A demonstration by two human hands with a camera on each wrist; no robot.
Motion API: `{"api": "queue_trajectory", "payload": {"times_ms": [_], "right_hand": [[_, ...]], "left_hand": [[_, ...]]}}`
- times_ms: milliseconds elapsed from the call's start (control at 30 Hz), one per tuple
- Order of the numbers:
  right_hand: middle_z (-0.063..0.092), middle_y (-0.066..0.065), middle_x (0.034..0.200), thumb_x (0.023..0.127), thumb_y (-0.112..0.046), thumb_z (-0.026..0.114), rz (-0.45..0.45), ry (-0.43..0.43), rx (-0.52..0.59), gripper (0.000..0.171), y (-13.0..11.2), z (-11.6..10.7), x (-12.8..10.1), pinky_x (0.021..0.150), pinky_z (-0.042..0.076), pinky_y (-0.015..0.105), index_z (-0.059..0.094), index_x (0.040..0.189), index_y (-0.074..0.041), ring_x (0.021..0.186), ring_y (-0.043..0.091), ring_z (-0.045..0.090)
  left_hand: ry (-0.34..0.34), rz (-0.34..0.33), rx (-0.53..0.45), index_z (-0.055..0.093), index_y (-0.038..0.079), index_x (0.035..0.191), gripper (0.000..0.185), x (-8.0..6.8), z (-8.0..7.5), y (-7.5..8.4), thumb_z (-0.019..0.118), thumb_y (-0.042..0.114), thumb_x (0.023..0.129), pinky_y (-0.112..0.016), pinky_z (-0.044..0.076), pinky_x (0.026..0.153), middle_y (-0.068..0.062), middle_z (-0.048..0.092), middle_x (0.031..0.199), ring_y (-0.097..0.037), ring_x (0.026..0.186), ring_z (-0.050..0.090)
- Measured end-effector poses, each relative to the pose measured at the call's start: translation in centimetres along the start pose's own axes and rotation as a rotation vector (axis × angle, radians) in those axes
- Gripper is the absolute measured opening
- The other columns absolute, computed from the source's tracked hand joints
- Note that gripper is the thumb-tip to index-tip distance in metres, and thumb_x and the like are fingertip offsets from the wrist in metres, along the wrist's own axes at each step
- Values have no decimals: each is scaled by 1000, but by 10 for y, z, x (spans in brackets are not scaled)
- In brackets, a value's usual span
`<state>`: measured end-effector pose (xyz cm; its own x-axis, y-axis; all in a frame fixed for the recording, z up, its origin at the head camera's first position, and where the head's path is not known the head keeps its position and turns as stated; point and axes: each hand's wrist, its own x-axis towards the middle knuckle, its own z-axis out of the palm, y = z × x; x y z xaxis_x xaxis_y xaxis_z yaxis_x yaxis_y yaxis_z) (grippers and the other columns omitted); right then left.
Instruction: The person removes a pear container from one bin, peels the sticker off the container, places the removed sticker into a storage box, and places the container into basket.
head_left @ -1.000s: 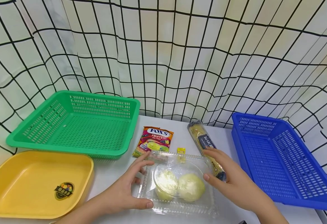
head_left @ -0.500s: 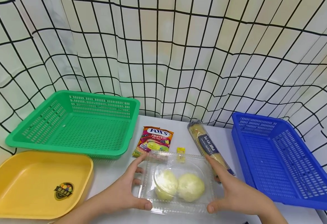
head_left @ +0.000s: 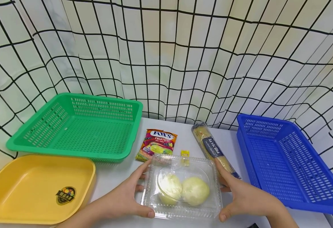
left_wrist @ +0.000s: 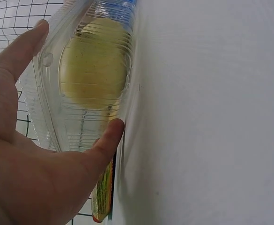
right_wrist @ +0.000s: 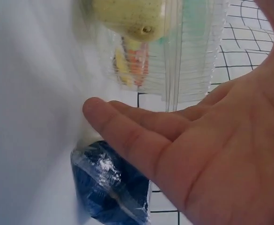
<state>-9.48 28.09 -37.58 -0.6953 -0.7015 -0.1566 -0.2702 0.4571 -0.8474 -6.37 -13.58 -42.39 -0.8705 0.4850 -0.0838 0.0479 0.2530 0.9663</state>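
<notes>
Clear clamshell box (head_left: 183,186) of pale fruit sits between both hands, left (head_left: 123,198) and right (head_left: 246,198) grips clasping its sides.

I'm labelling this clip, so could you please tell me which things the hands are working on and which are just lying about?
In hand: clear plastic box with pale round fruit, held between left hand and right hand.

Lying about: candy bag, spaghetti pack, green basket, blue basket, yellow tray.
</notes>
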Motion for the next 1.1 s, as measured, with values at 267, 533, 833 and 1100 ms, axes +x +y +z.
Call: {"api": "queue_trajectory", "payload": {"times_ms": [267, 533, 833, 1100], "right_hand": [[35, 33, 168, 82, -35, 97, 19, -25, 79, 144, 1, 1, -1, 108, 54, 33, -11, 175, -12, 141, 20, 58], [42, 31, 165, 84, -35, 95, 40, -46, 120, 144, 1, 1, 0, 107, 55, 32, -14, 173, -6, 139, 21, 61], [53, 24, 160, 83, -26, 97, 18, -16, 117, 139, -5, -1, -5, 106, 55, 30, -6, 173, -1, 133, 23, 66], [53, 15, 163, 88, -33, 92, -81, 22, 86, 129, -16, -12, -11, 107, 55, 32, -2, 176, -15, 134, 24, 66]], "left_hand": [[22, 27, 9, 11, 29, 177, 140, 0, 4, -2, 104, 31, 73, -31, 50, 112, -19, 29, 171, -39, 148, 39], [51, 29, 18, 15, 31, 176, 139, -2, 6, -1, 106, 31, 70, -29, 50, 112, -15, 33, 169, -38, 146, 41], [78, 47, 24, 16, 35, 175, 135, -6, 9, 8, 105, 32, 73, -29, 48, 113, -8, 36, 167, -34, 140, 43], [130, 114, 44, 18, 38, 175, 129, -10, 4, 28, 102, 33, 77, -28, 46, 117, 5, 32, 172, -33, 145, 42]]}}
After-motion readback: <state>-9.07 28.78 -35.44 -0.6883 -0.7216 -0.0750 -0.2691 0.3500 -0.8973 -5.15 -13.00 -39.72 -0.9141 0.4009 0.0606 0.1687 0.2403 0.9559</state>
